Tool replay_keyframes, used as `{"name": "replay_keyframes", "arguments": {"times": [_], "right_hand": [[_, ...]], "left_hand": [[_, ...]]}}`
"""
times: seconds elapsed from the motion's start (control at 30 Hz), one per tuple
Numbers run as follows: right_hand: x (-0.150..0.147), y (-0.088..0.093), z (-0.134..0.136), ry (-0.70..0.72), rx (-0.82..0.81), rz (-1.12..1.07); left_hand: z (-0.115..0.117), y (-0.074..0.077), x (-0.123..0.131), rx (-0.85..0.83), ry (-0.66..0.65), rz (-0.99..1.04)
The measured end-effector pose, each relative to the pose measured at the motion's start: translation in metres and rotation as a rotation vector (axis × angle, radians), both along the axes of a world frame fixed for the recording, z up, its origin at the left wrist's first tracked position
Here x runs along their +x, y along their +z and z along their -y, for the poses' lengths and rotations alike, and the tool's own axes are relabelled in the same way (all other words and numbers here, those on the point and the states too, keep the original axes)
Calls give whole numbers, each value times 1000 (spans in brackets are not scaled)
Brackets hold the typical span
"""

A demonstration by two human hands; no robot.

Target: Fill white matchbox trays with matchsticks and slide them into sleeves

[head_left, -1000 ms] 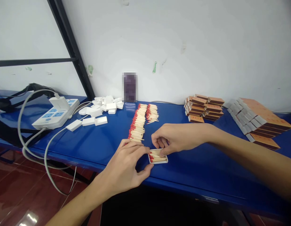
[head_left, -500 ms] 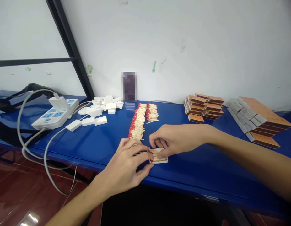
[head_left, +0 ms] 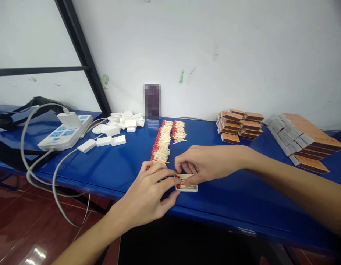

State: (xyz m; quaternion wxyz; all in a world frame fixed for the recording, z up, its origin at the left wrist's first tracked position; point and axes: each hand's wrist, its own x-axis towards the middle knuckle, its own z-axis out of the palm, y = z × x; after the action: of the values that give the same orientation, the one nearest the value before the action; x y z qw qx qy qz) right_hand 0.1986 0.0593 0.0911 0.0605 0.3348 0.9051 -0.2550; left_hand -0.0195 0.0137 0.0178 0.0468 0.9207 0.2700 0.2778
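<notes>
A small white matchbox tray [head_left: 192, 190] lies near the front edge of the blue table, with red-headed matches [head_left: 182, 182] inside it. My left hand [head_left: 151, 191] grips the tray's left end, thumb at the near side and fingers over the match heads. From the right, my right hand [head_left: 198, 162] reaches in with curled fingers, its thumb pressing on the matches; its fingertips are partly hidden. Just beyond my left hand runs a long row of loose matches [head_left: 162, 141], partly covered by the fingers. A shorter heap of matches [head_left: 178, 131] lies beside that row.
White empty trays [head_left: 111, 129] are piled at the back left, near a power strip [head_left: 67, 133] with white cables. Stacked matchboxes [head_left: 239, 123] stand at the back right; a larger stack of matchboxes [head_left: 305, 134] is farther right. A blurred dark rectangle [head_left: 152, 101] leans against the wall.
Almost nothing differs. Both hands keep their hold at the tray, and the small shift of the whole picture looks like camera motion.
</notes>
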Motion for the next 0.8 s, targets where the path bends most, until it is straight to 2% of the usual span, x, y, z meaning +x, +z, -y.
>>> {"name": "replay_keyframes", "arguments": {"times": [0.4,0.67,0.8], "right_hand": [[2,6,-1,-21,-12,-1],[3,6,-2,56,-16,-6],[6,5,-6,-7,46,-3]], "left_hand": [[0,1,-1,-8,-6,-39],[0,0,-1,-9,3,-30],[1,1,0,5,-2,-32]]}}
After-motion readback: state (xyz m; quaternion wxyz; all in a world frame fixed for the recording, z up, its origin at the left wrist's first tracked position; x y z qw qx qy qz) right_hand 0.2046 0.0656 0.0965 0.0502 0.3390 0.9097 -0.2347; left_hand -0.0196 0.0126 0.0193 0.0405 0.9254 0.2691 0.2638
